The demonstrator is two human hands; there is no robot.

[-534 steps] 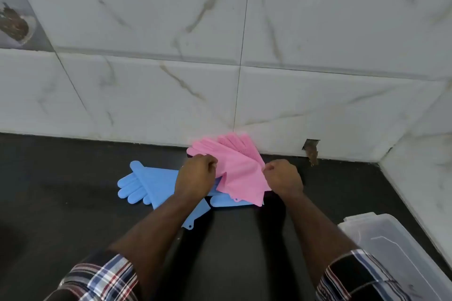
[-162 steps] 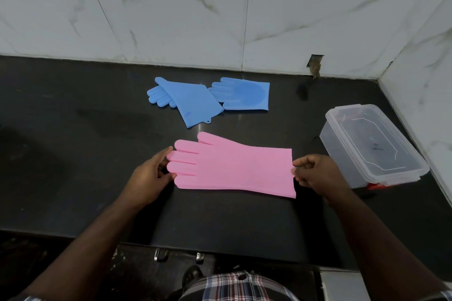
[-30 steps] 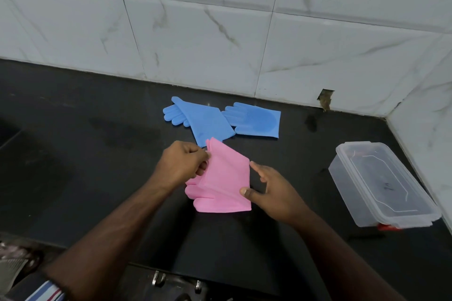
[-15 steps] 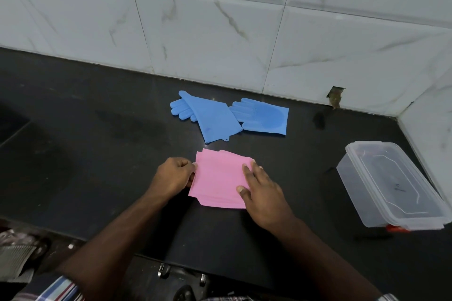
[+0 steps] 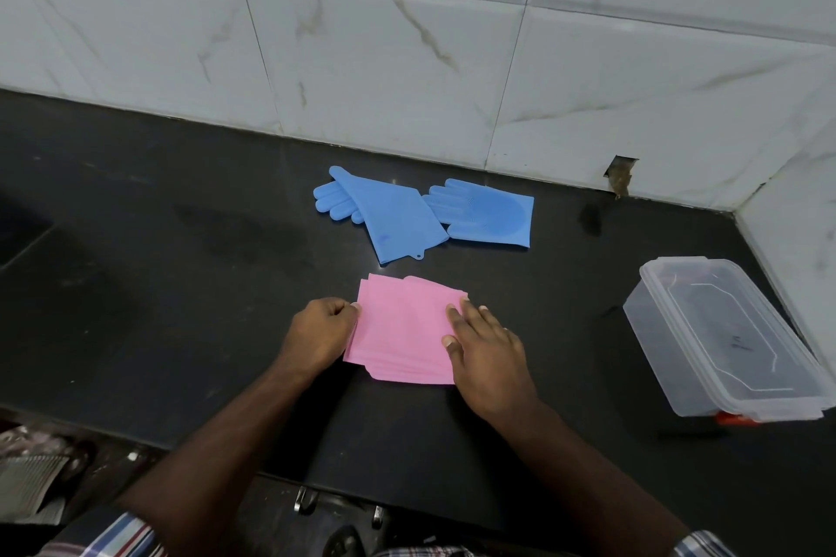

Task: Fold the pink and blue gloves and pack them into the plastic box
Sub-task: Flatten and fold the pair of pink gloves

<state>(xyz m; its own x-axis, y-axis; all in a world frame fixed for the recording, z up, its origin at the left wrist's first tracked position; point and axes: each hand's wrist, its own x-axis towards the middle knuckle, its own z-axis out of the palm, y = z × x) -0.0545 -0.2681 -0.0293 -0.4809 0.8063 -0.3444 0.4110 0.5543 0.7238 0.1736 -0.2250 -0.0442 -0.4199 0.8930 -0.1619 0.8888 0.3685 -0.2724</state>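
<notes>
The pink gloves [image 5: 400, 328] lie folded into a flat stack on the black counter [image 5: 181, 285]. My left hand [image 5: 319, 330] is curled at the stack's left edge, fingertips pinching it. My right hand [image 5: 486, 353] rests flat on the stack's right side, fingers spread, pressing it down. Two blue gloves lie unfolded behind the stack: the left blue glove [image 5: 384, 217] points left and overlaps the right blue glove [image 5: 486, 215]. The clear plastic box [image 5: 728, 339] stands at the right with its lid on.
White marble-look tiled walls [image 5: 407, 59] close the counter at the back and right, with a small hole [image 5: 619, 176] near the corner. The counter's front edge runs below my forearms, with metal hooks [image 5: 303, 500] under it.
The pink gloves went from held up half-folded to lying flat on the counter. My right hand came down flat onto them, and my left hand slid to the stack's left edge.
</notes>
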